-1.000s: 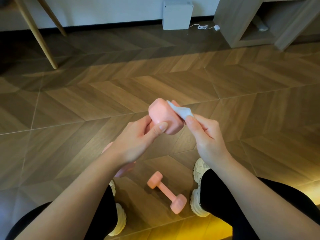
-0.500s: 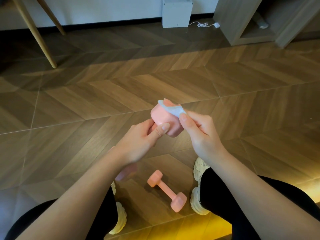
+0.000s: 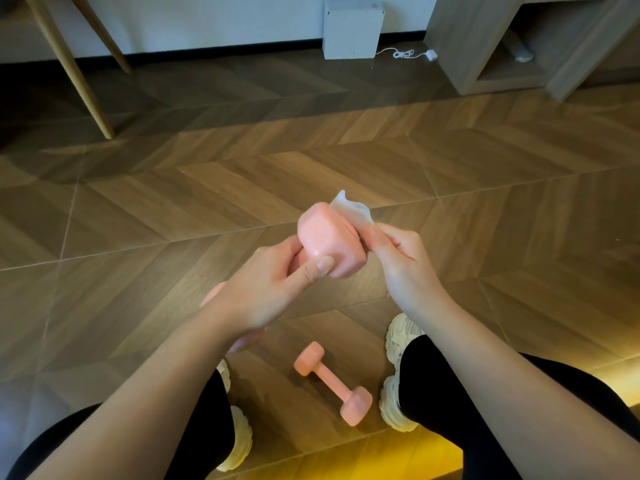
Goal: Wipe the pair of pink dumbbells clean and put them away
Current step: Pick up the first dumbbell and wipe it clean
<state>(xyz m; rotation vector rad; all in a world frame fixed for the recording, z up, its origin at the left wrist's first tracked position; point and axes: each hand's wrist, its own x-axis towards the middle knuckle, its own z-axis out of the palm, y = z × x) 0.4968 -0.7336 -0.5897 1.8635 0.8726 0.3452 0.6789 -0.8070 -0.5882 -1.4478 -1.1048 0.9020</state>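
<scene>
My left hand (image 3: 273, 285) grips a pink dumbbell (image 3: 327, 240) by its handle, the upper head pointing up and away from me; its lower head peeks out under my wrist. My right hand (image 3: 401, 258) pinches a white wipe (image 3: 353, 211) and presses it against the right side of the upper head. A second pink dumbbell (image 3: 332, 382) lies on the wooden floor between my feet, untouched.
My two cream sneakers (image 3: 398, 372) flank the floor dumbbell. A white box (image 3: 351, 29) with a cable stands by the far wall. A wooden shelf unit (image 3: 512, 46) is at the back right, and slanted wooden legs (image 3: 72, 67) at the back left.
The wipe has slid from the top of the dumbbell head round to its right side, and my right hand shifted right with it. My left hand keeps its grip.
</scene>
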